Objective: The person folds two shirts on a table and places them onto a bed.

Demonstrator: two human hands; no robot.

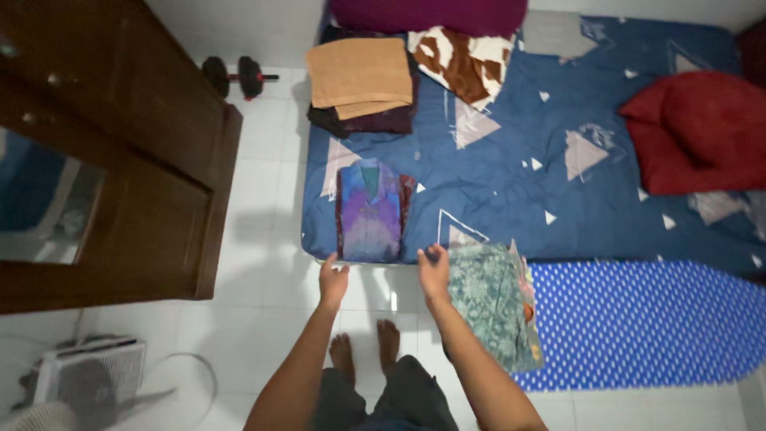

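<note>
Folded purple shirt (369,211) lies at the near edge of the blue bedspread (511,183), just beyond your hands. Green patterned cloth (495,303) hangs right; tan towels (359,76) farther back. Your left hand (332,279) and right hand (433,267) hover open, holding nothing.

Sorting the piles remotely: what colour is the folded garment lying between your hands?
Purple and blue, folded garment, lying on the bed's edge; head view.

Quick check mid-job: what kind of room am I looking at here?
Most likely a bedroom at home. A mattress with a blue patterned sheet lies on the white tiled floor, pillows lie on it, and a dark wooden wardrobe stands beside it.
</note>
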